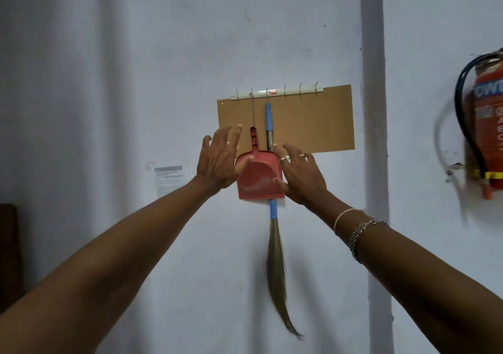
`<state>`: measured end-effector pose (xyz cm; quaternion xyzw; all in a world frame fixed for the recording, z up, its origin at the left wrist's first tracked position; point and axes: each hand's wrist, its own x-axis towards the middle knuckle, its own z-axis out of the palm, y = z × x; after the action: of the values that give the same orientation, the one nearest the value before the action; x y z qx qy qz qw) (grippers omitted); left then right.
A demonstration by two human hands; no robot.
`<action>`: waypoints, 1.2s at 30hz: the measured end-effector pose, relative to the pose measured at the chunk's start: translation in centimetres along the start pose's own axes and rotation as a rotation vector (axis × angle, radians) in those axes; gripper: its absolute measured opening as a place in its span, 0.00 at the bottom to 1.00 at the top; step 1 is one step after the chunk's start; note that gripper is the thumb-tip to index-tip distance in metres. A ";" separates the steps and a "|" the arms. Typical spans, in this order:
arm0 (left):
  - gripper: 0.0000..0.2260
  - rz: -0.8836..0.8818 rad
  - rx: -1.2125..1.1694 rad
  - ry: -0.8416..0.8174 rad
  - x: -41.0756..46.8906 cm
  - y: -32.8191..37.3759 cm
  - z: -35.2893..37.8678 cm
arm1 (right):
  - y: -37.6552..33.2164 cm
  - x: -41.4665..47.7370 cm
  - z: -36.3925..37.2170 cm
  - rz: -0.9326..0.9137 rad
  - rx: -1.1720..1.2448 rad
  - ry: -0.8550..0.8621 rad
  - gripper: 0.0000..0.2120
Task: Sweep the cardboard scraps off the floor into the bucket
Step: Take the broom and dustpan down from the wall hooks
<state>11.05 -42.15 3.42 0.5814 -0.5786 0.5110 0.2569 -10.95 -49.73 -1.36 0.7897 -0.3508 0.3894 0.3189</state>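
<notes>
The red plastic dustpan (258, 179) and the blue-handled grass broom (275, 258) hang from a white hook rail (277, 93) fixed over a brown rectangular board (313, 125). The dustpan covers the broom's mid-handle. The left hand (220, 160) and right hand (299, 174) flank the dustpan with fingers straight and spread, gripping nothing. A red fire extinguisher (487, 125) hangs right of a grey vertical strip (374, 136). A paper notice (168, 179) is on the pale painted wall (136, 54).
</notes>
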 end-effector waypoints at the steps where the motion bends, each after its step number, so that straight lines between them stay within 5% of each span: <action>1: 0.35 0.000 -0.001 0.006 1.0 -0.2 0.8 | 0.4 1.0 0.6 -0.012 -0.006 -0.009 0.40; 9: 0.27 -0.059 -0.047 -0.051 6.7 -1.9 9.4 | 4.5 9.2 8.6 0.096 0.031 0.049 0.24; 20: 0.28 0.032 -0.025 0.127 20.1 -8.2 25.7 | 9.0 24.2 19.2 0.056 -0.130 0.109 0.28; 29: 0.15 -0.321 -0.589 0.112 28.9 -7.3 33.3 | 12.5 35.2 24.3 0.311 0.374 0.324 0.24; 36: 0.10 -0.434 -0.761 0.072 33.1 -7.1 36.6 | 14.8 41.2 27.0 0.437 0.579 0.349 0.20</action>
<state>22.20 -86.94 22.33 0.5351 -0.5808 0.2158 0.5743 6.27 -91.46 23.25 0.6757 -0.3269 0.6590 0.0474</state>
